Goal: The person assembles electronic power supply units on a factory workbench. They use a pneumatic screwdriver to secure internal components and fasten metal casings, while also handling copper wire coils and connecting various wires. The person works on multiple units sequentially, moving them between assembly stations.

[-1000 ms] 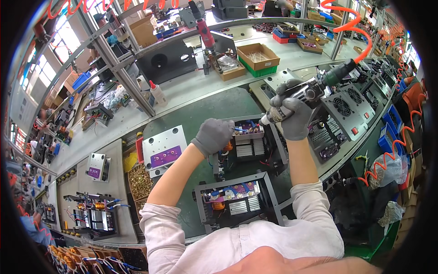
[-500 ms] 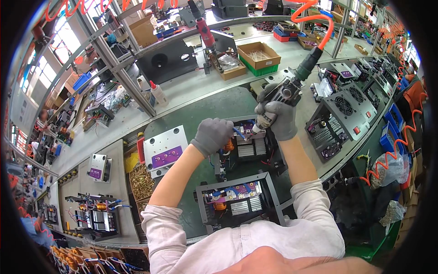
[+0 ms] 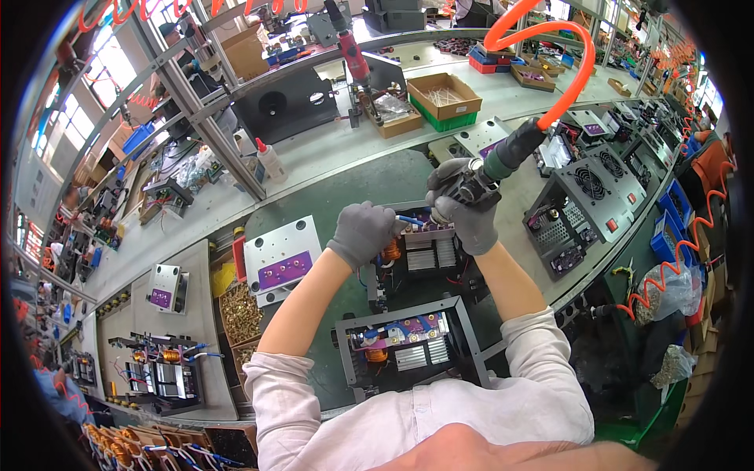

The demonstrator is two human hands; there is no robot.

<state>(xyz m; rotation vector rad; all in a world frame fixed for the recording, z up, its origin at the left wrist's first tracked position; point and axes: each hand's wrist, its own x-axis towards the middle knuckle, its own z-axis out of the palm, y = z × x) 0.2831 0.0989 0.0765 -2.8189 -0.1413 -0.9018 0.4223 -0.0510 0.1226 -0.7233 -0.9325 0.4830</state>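
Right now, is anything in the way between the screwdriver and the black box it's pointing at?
Nothing visible blocks it. The right hand holds the screwdriver right above the black box, and the left hand rests on the box's left edge, off to the side. The tool's tip is hidden behind the glove, so I can't see whether it touches.

Bare green mat (image 3: 345,200) beyond the open chassis (image 3: 420,259); grey plate (image 3: 283,255) close on its left.

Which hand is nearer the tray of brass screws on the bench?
Left. The left hand rests on the open black unit, to the right of and above the screw tray. The right hand, gripping the air screwdriver, is farther right.
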